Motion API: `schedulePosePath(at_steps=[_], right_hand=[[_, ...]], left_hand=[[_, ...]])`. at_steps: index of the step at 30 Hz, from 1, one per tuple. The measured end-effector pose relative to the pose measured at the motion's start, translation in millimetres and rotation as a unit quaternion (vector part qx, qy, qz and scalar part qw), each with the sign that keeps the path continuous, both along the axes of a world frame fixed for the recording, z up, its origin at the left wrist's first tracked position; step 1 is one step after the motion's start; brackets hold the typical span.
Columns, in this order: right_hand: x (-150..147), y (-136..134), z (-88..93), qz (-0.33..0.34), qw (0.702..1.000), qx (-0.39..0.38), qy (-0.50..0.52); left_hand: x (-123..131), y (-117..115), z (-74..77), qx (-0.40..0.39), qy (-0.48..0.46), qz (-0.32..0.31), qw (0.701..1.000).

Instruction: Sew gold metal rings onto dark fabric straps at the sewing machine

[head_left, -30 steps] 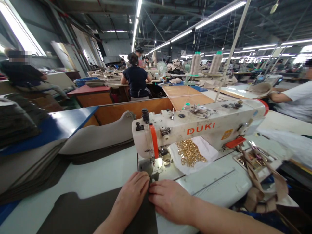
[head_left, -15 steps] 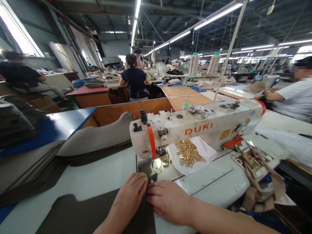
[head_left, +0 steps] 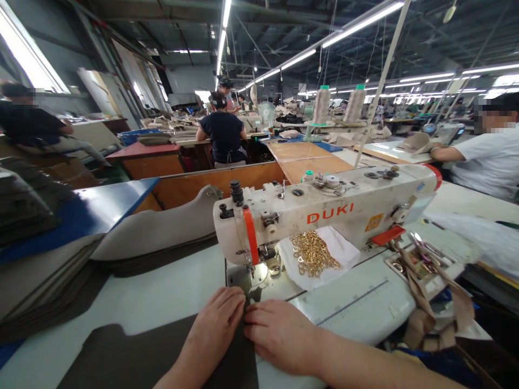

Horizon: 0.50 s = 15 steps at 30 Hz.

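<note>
A dark grey-brown fabric panel (head_left: pixel 133 351) lies flat on the pale machine table, its far end by the needle of a white sewing machine (head_left: pixel 324 202). My left hand (head_left: pixel 219 319) is closed at the panel's far right part, fingers bent and pressed together on the fabric. Just beside it, my right hand (head_left: pixel 279 335) grips the panel's right edge with its fingertips. The two hands almost touch in front of the lit presser foot (head_left: pixel 256 273). What lies under the fingertips is hidden.
Gold metal rings and clasps (head_left: pixel 314 254) lie on white cloth under the machine arm. Stacked fabric panels (head_left: pixel 158 227) stand at left. A tool tray (head_left: pixel 421 265) with tan straps (head_left: pixel 425 324) is at right. Co-workers sit ahead (head_left: pixel 222 132), left and right.
Both hands and the panel stay almost in place; the view shifts very slightly. The co-worker at right has moved an arm a little to the left.
</note>
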State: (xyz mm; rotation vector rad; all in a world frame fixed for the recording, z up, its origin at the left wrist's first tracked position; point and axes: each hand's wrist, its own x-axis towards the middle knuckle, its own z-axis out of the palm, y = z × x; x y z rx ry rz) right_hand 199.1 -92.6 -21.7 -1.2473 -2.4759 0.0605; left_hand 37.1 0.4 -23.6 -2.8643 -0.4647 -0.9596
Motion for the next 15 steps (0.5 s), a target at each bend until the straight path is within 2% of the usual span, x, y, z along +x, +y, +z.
schedulePosePath(at_steps=[8,15], right_hand=[[1.5,-1.9,3.7,-0.006,1.0,0.001,-0.001],[0.3,5.5,-1.7,-0.071,0.996,0.049,-0.02]], left_hand=[[-0.3,0.8,-1.5,-0.042,-0.007,0.005,0.999],[-3.1,-1.8,1.0,-0.064,-0.003,0.009,0.998]])
